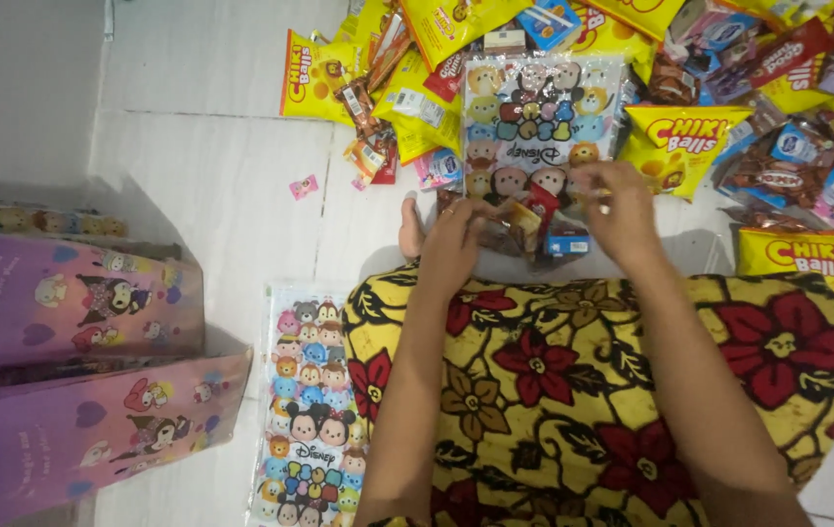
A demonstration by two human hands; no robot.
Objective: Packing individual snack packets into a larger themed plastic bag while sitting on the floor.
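Presently, the left hand [454, 244] and right hand [622, 210] are gripping the near mouth of a clear cartoon-printed plastic bag [542, 122], seemingly filling it; sliding further small snack packets [534, 229] inside calls for a held-open mouth.

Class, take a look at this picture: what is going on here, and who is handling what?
A person sits on a white tiled floor with a yellow flowered cloth over their lap. Both hands are at a clear cartoon-printed bag lying just past the knees: the left hand and the right hand hold its near edge, where small wrapped snacks sit. A heap of yellow snack packets lies beyond. Flat cartoon bags and purple boxes lie to the left.
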